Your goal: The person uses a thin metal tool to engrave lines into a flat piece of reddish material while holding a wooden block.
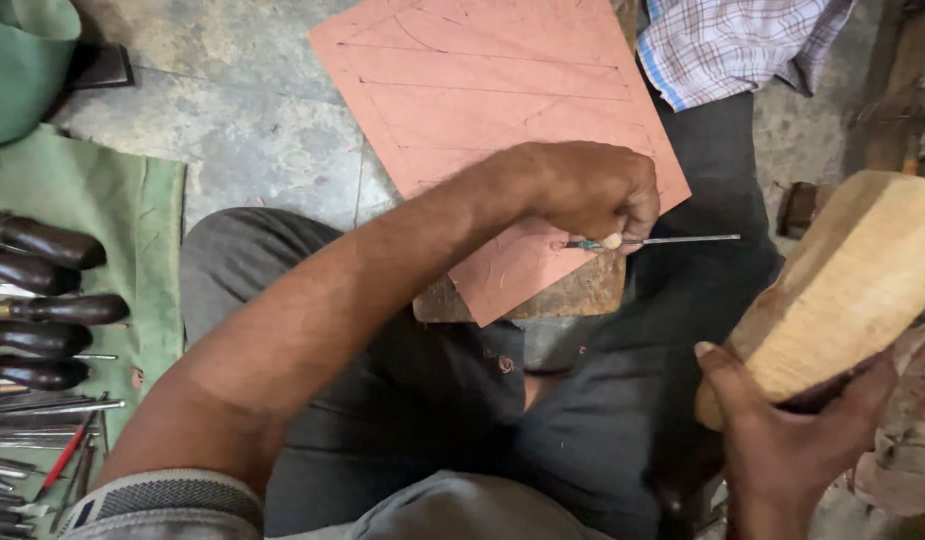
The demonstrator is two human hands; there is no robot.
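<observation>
My left hand is closed around a thin metal chisel, which lies almost flat and points right. The hand rests on the lower right edge of a pinkish copper sheet marked with scribed lines. Under that corner of the sheet is a dark wooden block that sits on my lap. My right hand grips a big pale wooden mallet at the lower right, held up and apart from the chisel.
On the left, a green cloth carries several dark-handled tools and thin metal rods. A person in a checked shirt and dark trousers sits opposite. Grey concrete floor lies beneath.
</observation>
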